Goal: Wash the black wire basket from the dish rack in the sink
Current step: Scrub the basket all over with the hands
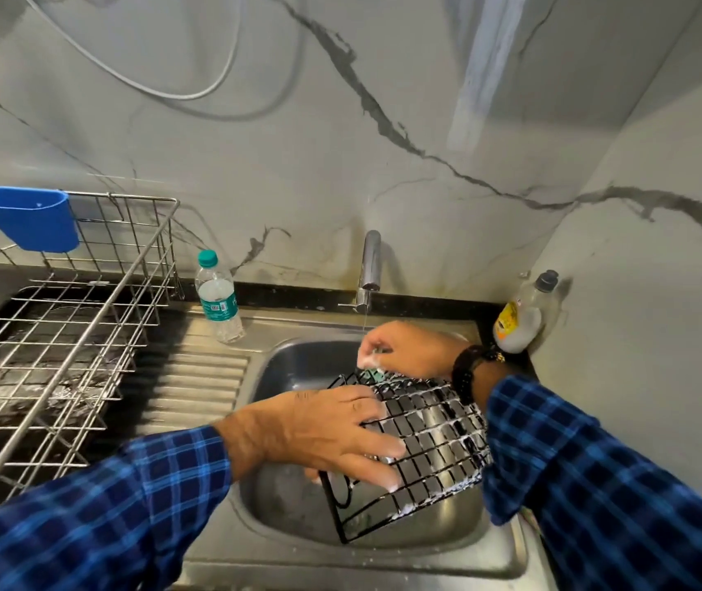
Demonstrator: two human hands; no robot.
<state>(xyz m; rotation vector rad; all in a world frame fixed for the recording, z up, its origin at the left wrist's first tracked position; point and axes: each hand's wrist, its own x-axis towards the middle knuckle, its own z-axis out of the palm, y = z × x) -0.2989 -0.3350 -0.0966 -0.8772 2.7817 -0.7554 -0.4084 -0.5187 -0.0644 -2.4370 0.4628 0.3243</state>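
Note:
The black wire basket lies tipped over in the steel sink, its mesh streaked with white foam. My left hand lies across the mesh, its fingers curled over the basket and holding it. My right hand is at the basket's far edge, pinching a small green scrubber against the wires. A thin stream of water falls from the tap just above the right hand.
A steel dish rack with a blue cup holder stands on the left counter. A plastic water bottle stands behind the ribbed drainboard. A dish soap bottle leans in the right corner against the marble wall.

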